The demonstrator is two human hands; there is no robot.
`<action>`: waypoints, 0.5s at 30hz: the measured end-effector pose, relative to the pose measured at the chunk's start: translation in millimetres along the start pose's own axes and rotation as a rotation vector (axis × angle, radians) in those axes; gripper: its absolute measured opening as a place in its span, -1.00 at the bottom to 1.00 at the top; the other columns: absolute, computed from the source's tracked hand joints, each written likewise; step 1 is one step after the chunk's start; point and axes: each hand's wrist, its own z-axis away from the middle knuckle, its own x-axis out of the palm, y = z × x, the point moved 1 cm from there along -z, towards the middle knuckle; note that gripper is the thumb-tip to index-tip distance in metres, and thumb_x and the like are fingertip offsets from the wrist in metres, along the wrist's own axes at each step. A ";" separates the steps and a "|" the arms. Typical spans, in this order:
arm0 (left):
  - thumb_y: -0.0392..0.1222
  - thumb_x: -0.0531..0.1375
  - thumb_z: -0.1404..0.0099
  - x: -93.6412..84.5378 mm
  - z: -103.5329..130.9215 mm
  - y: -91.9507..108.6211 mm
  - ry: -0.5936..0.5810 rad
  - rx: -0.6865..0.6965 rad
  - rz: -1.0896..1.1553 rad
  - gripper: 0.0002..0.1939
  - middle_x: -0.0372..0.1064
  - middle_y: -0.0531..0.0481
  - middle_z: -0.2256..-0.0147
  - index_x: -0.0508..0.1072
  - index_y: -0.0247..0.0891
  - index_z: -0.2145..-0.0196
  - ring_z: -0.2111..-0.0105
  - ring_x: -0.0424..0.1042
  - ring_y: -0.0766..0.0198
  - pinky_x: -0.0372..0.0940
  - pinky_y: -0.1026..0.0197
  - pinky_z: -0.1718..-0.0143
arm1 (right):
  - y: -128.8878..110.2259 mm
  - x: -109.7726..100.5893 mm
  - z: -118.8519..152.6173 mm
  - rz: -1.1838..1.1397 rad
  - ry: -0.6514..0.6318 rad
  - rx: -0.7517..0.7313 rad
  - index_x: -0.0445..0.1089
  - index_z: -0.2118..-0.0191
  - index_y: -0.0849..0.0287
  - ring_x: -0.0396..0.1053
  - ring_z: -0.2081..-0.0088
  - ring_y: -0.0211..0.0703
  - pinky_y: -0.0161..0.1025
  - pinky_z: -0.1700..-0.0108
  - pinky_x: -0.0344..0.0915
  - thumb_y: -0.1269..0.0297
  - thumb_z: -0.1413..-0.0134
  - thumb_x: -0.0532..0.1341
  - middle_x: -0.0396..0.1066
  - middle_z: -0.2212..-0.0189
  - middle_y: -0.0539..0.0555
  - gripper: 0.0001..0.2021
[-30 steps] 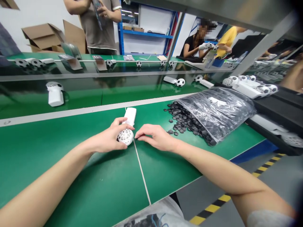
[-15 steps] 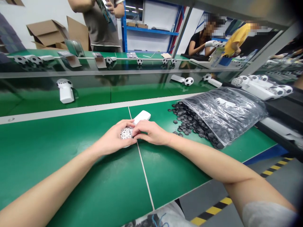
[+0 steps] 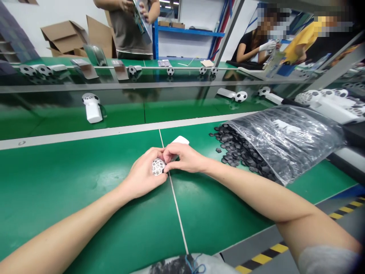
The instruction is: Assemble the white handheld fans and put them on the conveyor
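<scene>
A white lattice ball (image 3: 158, 167) with a white handle (image 3: 181, 140) is held above the green table. My left hand (image 3: 145, 171) wraps round the ball from the left, fingers behind it and thumb in front. On the ball's right side, the thumb and bent fingers of my right hand (image 3: 182, 158) pinch close against it. A small dark spot shows by the right thumb tip; what those fingers hold is hidden. Black pieces (image 3: 236, 148) spill from a clear plastic bag (image 3: 291, 133) to the right.
Beyond the pale rail (image 3: 122, 130), a white-handled ball (image 3: 93, 108) lies at left and a football-patterned one (image 3: 241, 96) at right. More are piled at far right (image 3: 322, 101). Across the bench, a person (image 3: 129, 30) stands, with others at right. Cardboard boxes (image 3: 64, 36) stand behind.
The view has shifted, so the background sits differently. The ball has turned slightly in my left hand, and my right fingers now cover more of the handle.
</scene>
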 end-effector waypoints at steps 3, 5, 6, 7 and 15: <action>-0.17 0.14 -0.08 -1.7 4.5 1.6 0.033 -0.021 -0.045 -0.81 0.22 -0.03 0.05 0.29 -0.20 0.30 0.02 0.22 0.14 0.16 0.08 0.02 | -0.1 -17.8 11.3 -0.014 0.111 0.083 0.34 0.41 0.22 0.30 0.37 -0.25 -0.30 0.30 0.25 0.24 0.19 0.35 0.36 0.45 -0.03 -0.77; -0.09 0.19 -0.05 -9.4 11.0 -0.5 -0.045 -0.037 -0.085 -0.68 0.11 -0.07 -0.06 0.30 -0.17 0.21 -0.05 0.16 0.06 0.13 0.00 -0.03 | 0.9 -40.4 29.7 0.063 0.249 0.207 0.37 0.35 0.22 0.33 0.35 -0.24 -0.28 0.28 0.27 0.29 0.11 0.30 0.39 0.40 0.00 -0.83; -0.08 0.21 -0.02 -14.3 15.4 -2.6 -0.120 -0.031 -0.108 -0.57 0.02 -0.07 -0.13 0.29 -0.14 0.12 -0.08 0.12 0.02 0.13 -0.02 -0.04 | 1.8 -52.7 42.2 0.138 0.319 0.284 0.38 0.34 0.21 0.34 0.35 -0.23 -0.28 0.28 0.27 0.31 0.06 0.26 0.41 0.39 0.01 -0.87; -0.09 0.22 -0.01 -19.2 20.1 -5.2 -0.202 -0.010 -0.134 -0.46 -0.10 -0.05 -0.19 0.24 -0.08 0.02 -0.11 0.08 -0.01 0.14 -0.02 -0.03 | 2.8 -64.3 56.1 0.228 0.373 0.363 0.40 0.35 0.21 0.35 0.35 -0.22 -0.27 0.28 0.27 0.33 0.03 0.24 0.42 0.39 0.02 -0.90; 0.08 0.16 -0.09 -5.0 25.1 -5.8 -0.262 0.137 -0.256 -0.29 -0.07 -0.04 -0.21 0.05 -0.07 -0.16 -0.12 0.08 0.00 0.14 0.01 -0.04 | 15.4 -92.3 126.1 0.905 0.205 0.589 0.45 0.28 0.19 0.38 0.29 -0.15 -0.25 0.21 0.29 0.34 -0.10 0.13 0.44 0.33 0.09 -0.85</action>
